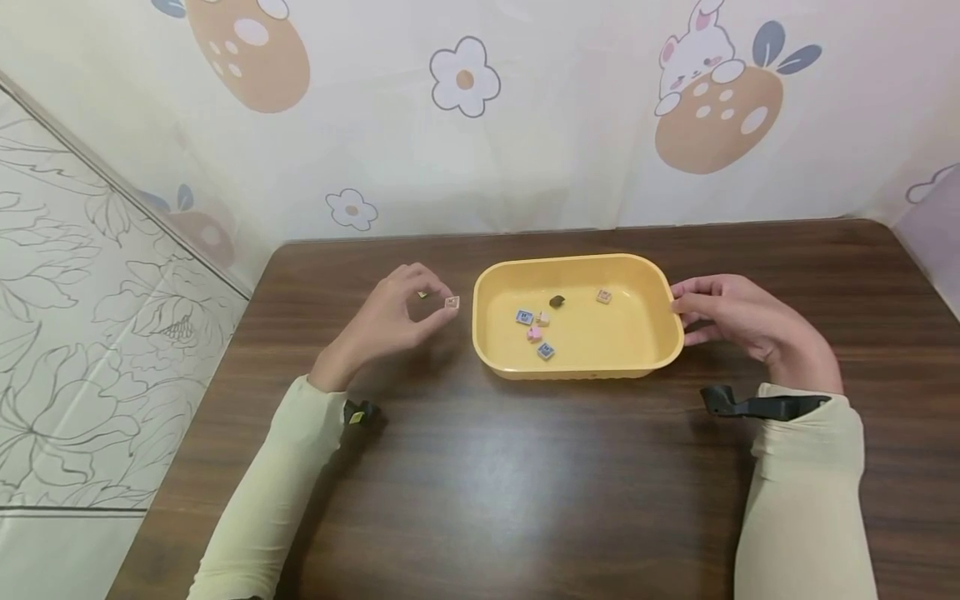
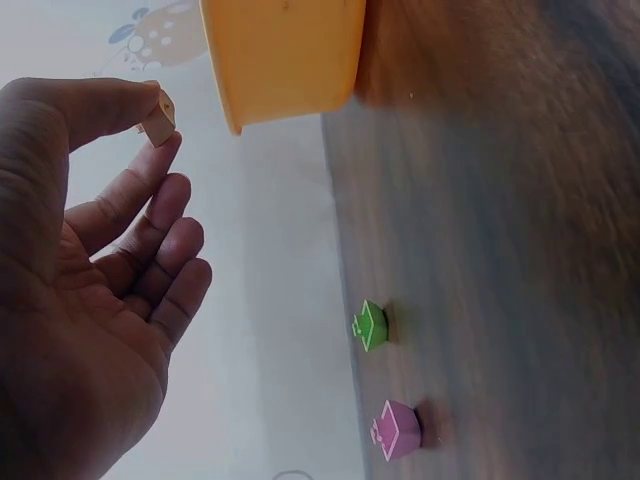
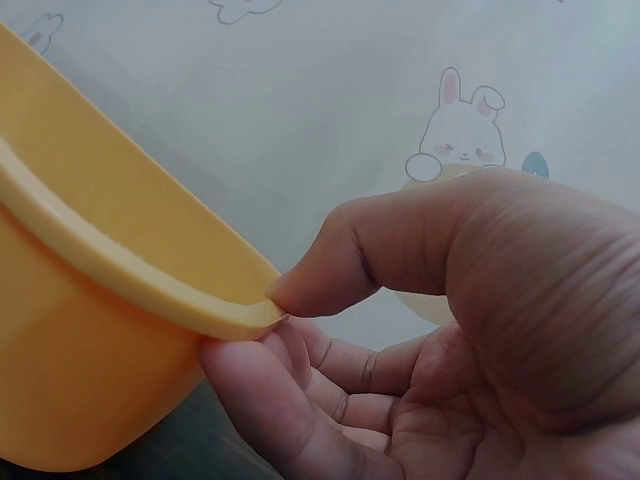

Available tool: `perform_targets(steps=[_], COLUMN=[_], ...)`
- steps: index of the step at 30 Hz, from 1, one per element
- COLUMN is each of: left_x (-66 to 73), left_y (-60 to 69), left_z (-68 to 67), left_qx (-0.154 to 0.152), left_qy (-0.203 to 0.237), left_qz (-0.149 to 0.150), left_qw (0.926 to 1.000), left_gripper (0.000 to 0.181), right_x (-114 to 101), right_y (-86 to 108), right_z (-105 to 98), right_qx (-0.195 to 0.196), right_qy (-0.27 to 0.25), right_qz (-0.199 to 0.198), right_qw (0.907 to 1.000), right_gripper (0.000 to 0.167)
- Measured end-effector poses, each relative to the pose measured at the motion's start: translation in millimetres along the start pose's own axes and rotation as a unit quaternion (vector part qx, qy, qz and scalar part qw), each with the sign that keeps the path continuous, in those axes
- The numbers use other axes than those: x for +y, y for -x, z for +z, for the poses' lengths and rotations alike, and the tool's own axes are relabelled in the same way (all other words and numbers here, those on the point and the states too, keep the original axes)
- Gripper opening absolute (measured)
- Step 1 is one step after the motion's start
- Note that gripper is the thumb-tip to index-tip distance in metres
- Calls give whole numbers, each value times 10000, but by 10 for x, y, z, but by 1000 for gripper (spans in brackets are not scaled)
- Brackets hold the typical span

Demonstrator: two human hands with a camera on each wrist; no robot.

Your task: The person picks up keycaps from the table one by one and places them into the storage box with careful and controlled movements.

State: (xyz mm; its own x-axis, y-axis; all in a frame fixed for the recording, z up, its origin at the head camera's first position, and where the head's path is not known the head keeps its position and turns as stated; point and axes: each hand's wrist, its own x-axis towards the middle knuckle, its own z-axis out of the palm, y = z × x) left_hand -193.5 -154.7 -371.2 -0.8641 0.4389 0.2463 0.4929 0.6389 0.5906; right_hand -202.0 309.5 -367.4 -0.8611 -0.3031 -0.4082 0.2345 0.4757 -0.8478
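Your left hand holds a small pale piece in a nearly closed pinch, beside the yellow tray's left end; your right hand grips its right rim, toward the counter's far edge. The piece should be light, stiff, maybe slick: hold its sides. It looks square-topped, its reddish marking too small to read.

I have the left forearm slanting inward, the left hand pinching between thumb and index finger, its other fingers loosely bent; on my right, the right forearm runs almost straight ahead, the wrist bends inward, and the right hand pinches too
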Motion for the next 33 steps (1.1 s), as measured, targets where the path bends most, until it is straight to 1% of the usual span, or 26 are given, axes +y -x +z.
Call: perform_targets(steps=[5,11,20,25,33], left_x=[52,114,133,171,233], left_y=[-65,-146,-200,-244,-287], left_z=[5,35,163,189,224], left_qx=[-107,-138,-261,-299,-382], left_qy=[-26,-38,-125,-181,-208], left_qz=[-47,46,129,216,147], left_qw=[9999,9999,9995,9992,9989], left_gripper=[22,22,15,18,21], right_x=[3,4,23,20,16], right_y=[7,8,5,3,8], right_z=[-4,-18,1,4,7], right_qx=[19,21,-39,-38,-45], right_qy=[-10,-69,-167,-159,-169], right_qz=[0,-46,-79,-75,-89], right_qw=[10000,10000,9998,9998,9998], right_gripper=[54,52,51,51,51])
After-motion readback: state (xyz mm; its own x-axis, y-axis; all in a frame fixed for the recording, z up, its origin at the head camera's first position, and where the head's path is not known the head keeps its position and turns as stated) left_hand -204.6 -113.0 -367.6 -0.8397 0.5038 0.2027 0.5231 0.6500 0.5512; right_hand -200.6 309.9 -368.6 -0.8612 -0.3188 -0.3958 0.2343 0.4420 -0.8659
